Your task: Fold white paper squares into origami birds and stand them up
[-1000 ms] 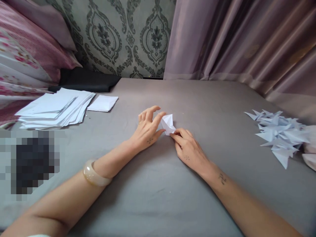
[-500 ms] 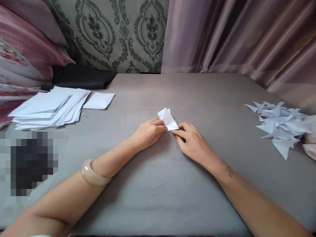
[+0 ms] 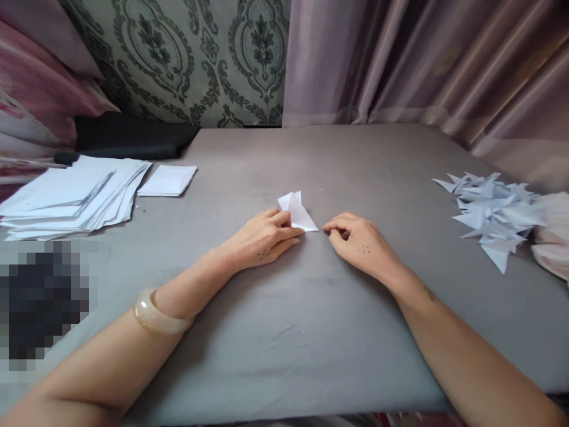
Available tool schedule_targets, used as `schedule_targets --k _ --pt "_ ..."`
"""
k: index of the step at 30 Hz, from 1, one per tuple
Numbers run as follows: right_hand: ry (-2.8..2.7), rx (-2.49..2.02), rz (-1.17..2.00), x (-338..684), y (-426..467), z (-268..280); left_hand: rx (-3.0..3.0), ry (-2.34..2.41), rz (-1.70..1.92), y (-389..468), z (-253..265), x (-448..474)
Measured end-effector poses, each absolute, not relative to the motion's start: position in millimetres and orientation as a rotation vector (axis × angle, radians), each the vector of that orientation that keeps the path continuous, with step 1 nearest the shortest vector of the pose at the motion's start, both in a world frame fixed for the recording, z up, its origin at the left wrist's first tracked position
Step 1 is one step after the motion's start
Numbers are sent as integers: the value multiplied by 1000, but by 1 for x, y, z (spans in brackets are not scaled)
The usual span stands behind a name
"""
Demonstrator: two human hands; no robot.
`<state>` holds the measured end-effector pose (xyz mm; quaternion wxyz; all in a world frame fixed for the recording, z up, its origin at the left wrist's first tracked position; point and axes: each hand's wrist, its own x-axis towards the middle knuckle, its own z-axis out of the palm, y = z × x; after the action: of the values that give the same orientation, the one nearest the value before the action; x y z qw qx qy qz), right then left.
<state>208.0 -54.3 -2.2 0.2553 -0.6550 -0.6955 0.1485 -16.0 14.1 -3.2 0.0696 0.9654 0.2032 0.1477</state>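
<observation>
A small piece of folded white paper (image 3: pixel 299 214) lies on the grey cloth in the middle, with two pointed corners standing up at its far side. My left hand (image 3: pixel 267 236) holds it down from the left, fingertips pressed along its near edge. The part of the paper beneath those fingers is hidden. Just off the paper's right tip is my right hand (image 3: pixel 358 240), fingers loosely curled and a small gap between thumb and forefinger. Nothing shows in it.
On the left lie a stack of white paper sheets (image 3: pixel 66 193) and a smaller white paper pile (image 3: pixel 168 180). Behind them is a folded black cloth (image 3: pixel 133 135). A heap of pointed folded paper pieces (image 3: pixel 500 207) sits at the right. Curtains (image 3: pixel 377 65) hang along the back.
My right hand has come off the folded paper and moved a little right. My left fingers now reach further across its near edge. The view has shifted slightly.
</observation>
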Motion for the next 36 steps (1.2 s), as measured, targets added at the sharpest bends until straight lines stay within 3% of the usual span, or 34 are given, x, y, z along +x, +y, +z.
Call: schedule_targets --k 14,21,25,29,32,36 --pt "-1655 -1765 447 199 -44 -10 2940 595 350 15 -3 -7" --pt "-1730 -1639 427 184 -39 -15 2986 641 485 9 -11 -10" --pt "-1821 -1572 298 179 -39 -11 2985 745 779 8 -12 -13" --pt "-2029 -1509 -190 179 -43 -1 2920 1111 1329 7 -7 -15" --pt "-2170 -1437 -390 179 -46 1 3116 1005 1168 6 -4 -17" --pt "-2297 -1403 -420 182 -53 -2 3225 768 774 5 -5 -17"
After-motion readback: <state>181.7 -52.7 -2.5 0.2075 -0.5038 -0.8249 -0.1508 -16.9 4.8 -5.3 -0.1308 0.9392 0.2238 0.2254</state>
